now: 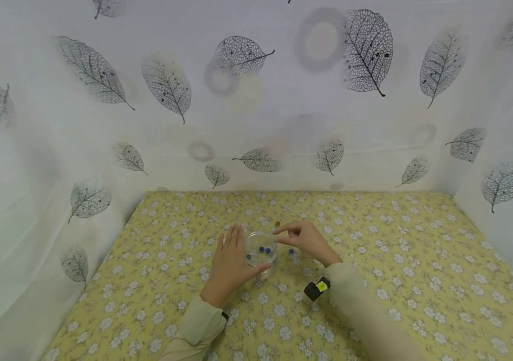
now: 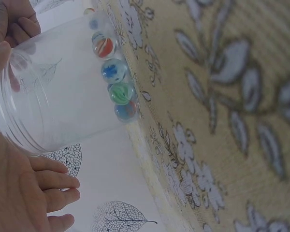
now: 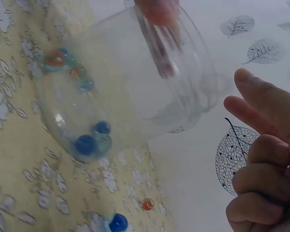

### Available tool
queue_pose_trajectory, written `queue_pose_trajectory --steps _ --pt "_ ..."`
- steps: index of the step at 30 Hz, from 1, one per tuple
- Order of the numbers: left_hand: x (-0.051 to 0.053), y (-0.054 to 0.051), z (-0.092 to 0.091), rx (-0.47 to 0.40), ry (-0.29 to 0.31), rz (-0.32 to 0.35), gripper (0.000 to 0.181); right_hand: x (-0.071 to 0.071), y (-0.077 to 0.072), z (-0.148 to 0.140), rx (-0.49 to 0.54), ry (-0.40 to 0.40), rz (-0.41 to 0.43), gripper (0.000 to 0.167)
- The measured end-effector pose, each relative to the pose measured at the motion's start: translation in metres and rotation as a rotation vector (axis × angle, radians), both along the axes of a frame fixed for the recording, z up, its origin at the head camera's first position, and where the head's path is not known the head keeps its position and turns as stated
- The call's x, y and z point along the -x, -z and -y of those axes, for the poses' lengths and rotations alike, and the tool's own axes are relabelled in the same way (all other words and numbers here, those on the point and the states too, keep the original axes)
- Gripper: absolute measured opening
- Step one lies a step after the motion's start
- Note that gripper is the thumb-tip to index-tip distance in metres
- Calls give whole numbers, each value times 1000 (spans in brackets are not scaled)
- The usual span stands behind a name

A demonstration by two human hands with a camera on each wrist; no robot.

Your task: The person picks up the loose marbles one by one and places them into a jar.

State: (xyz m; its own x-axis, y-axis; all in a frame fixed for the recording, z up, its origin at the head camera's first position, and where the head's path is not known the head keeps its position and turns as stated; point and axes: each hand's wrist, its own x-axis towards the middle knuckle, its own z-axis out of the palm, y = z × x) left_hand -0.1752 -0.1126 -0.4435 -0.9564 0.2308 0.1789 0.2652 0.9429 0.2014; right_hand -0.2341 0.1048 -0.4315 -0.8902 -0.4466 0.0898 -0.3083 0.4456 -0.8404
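A clear, open-topped plastic jar (image 1: 262, 258) stands on the cloth, with several glass marbles (image 2: 121, 93) lying on its bottom. Against its left side is my left hand (image 1: 233, 260), fingers straight and thumb touching near the rim. My right hand (image 1: 305, 241) hovers just right of the jar's mouth. Its thumb and index finger stretch toward the rim, the other fingers fold in, and nothing shows between them. Outside the jar, a blue marble (image 3: 118, 223) and an orange marble (image 3: 147, 204) rest on the cloth.
A yellow floral cloth (image 1: 396, 301) covers the table. White sheeting (image 1: 274, 115) printed with grey leaves hangs behind it and along both sides. A black device (image 1: 317, 288) with a yellow label sits at my right wrist.
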Motion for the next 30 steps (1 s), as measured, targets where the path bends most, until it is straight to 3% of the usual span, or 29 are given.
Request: queue_pose_trajectory --steps 8,21,30 --pt "2 1 0 15 -2 17 115 10 -1 -15 5 46 9 28" --pt "3 2 0 20 -7 24 114 22 19 -41 2 47 29 32" --pt "2 1 -1 25 -13 44 113 23 31 -53 -93 -2 144 22"
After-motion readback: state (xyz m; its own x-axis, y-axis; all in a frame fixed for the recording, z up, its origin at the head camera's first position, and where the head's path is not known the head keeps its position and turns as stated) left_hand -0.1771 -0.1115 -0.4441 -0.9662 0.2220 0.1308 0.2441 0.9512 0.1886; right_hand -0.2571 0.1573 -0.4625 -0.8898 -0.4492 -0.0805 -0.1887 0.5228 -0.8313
